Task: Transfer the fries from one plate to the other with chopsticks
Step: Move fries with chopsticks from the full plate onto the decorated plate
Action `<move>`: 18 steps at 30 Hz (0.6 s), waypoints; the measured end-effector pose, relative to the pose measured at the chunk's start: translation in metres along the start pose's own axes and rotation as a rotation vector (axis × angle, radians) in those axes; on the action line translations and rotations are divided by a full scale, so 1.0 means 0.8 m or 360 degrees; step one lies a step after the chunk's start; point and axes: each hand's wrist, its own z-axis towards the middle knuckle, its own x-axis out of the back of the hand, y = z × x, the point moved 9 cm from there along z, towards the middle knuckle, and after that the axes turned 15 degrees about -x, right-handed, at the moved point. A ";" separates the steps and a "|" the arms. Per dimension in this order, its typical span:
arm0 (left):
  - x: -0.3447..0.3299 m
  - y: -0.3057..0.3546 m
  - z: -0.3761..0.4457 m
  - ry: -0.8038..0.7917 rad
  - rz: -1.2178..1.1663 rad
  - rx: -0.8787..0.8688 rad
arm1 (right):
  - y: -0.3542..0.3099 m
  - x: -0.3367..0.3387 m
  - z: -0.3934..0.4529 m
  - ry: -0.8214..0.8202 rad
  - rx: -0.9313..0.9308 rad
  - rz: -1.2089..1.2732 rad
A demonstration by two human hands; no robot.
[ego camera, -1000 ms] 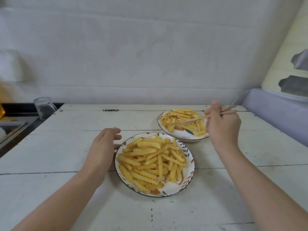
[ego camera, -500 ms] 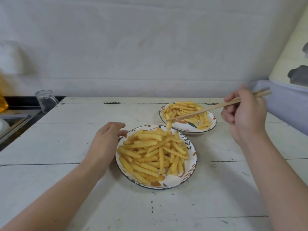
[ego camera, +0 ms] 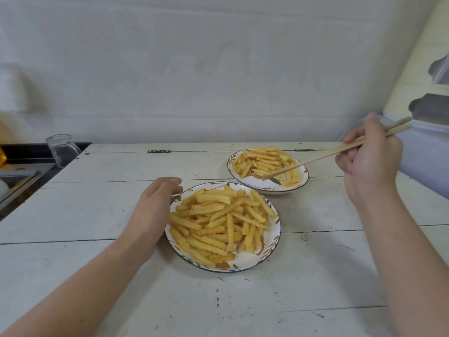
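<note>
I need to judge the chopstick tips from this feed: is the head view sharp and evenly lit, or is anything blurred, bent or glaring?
Head view: light is soft and even, no glare; faint shadows under the near plate and left hand. Fries and chopsticks are fairly sharp, their tips a little soft over the far plate. The wide-angle lens bows the table edges; the left border is smeared.

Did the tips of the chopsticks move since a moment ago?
Yes. The chopsticks had their tips over the near plate half a second ago; now they have swung back over the far plate, held by the right hand.
</note>
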 end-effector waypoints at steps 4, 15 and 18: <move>-0.012 0.000 -0.006 -0.0091 -0.0059 0.0046 | -0.005 0.005 -0.007 0.0207 0.0302 -0.0461; -0.011 -0.003 -0.006 -0.0106 -0.0080 0.0036 | -0.024 -0.013 -0.027 0.0459 0.1074 -0.1256; -0.011 -0.004 -0.005 -0.0111 -0.0081 0.0021 | -0.026 -0.008 -0.027 0.0509 0.1067 -0.1230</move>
